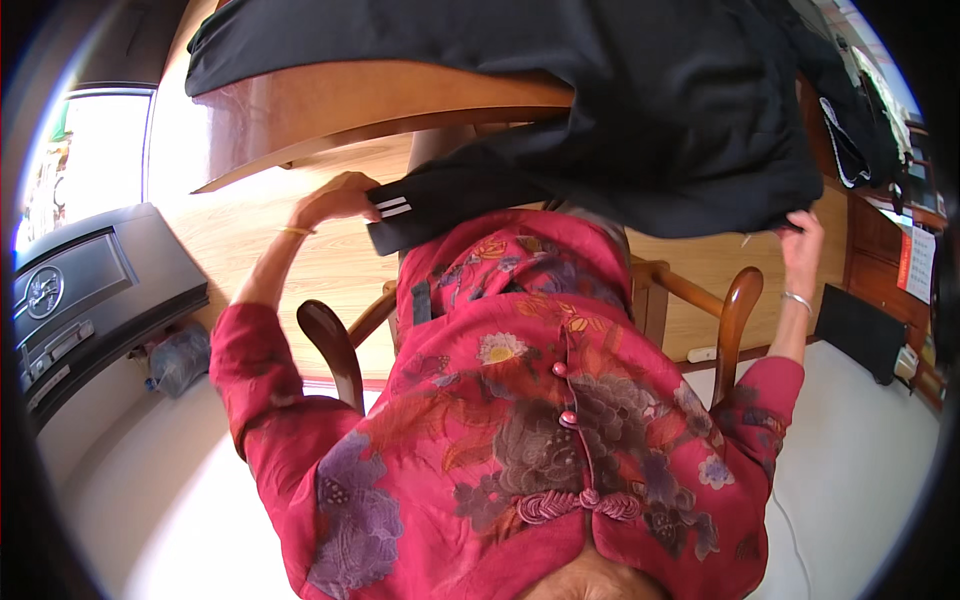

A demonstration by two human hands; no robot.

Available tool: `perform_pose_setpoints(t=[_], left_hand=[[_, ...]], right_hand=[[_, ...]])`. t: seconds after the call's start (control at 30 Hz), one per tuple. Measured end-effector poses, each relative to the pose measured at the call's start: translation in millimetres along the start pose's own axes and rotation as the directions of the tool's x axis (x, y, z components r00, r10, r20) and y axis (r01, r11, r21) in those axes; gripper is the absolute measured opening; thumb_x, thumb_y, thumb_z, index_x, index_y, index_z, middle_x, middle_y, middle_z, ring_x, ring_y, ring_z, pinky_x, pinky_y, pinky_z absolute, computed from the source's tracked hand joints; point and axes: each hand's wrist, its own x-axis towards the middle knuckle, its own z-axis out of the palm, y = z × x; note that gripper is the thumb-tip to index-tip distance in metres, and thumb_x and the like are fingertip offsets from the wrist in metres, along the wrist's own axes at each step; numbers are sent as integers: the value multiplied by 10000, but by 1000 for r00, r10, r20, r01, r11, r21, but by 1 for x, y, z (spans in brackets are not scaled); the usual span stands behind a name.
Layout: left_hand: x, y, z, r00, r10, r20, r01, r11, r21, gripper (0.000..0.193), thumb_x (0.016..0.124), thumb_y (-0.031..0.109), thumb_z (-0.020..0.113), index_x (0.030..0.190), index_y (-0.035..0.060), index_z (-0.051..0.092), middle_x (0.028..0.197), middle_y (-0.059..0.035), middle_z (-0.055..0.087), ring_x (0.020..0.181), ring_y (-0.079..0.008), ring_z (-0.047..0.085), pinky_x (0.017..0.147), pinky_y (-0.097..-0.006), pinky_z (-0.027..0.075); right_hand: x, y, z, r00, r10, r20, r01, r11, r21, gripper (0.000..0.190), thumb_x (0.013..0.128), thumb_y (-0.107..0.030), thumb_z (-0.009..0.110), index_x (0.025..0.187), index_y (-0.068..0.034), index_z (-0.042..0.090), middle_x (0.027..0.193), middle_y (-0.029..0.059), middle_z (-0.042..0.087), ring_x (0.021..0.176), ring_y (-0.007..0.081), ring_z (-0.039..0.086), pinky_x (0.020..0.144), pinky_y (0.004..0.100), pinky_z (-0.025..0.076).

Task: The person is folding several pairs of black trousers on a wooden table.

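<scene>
A black garment [675,127] lies across a wooden table and hangs over its near edge towards my lap. I cannot tell whether its long narrow parts are sleeves or trouser legs. My left hand [341,199] pinches the end of one of them, beside two short white stripes [394,207]. That end hangs just above my knees. My right hand [802,234] grips the garment's lower right edge, with the fingertips partly hidden by the cloth. Between the hands the cloth sags in loose folds. Another long part [247,49] stretches to the left over the tabletop.
The curved wooden table [322,105] stands before me. I sit between the wooden armrests [739,307] of a chair. More dark clothing with white trim [844,142] is at the far right, near a hanging calendar [915,262]. A dark panelled cabinet or door [105,262] stands left.
</scene>
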Motion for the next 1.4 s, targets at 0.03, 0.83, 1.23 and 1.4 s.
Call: perform_pose_setpoints(t=[0.03,0.83,1.23,1.4], left_hand=[[-14,9,-17,1000,-5,-5,5,1000,-23,372,633,212,707,960,35,703,840,-171,685,815,-296,649,744,-374,495],[-102,-95,-138,149,283,-947,499,806,320,211,821,59,562,1004,141,624,897,-85,589,762,-309,634,701,-456,499],[2,121,-175,168,424,-890,-210,897,388,313,875,189,613,1177,105,626,1278,-105,581,1146,-291,572,956,-359,469],[94,264,-147,77,781,-620,-312,609,729,212,849,224,618,1020,128,699,1230,-106,561,1199,-309,493,908,-430,488]], right_hand=[[-3,-16,-45,999,-28,-42,31,996,81,173,720,-13,579,880,-60,625,905,76,653,853,229,630,815,375,531],[91,-77,70,974,-21,-226,134,857,498,226,835,-99,618,1044,-15,601,988,103,637,965,262,595,840,415,497],[48,-52,104,953,-207,-220,211,977,-2,250,830,-303,738,874,-109,587,654,36,583,532,122,586,423,203,480],[57,-37,101,943,-203,-262,263,939,220,238,854,-267,717,925,-91,573,705,47,578,578,145,608,453,218,499]])
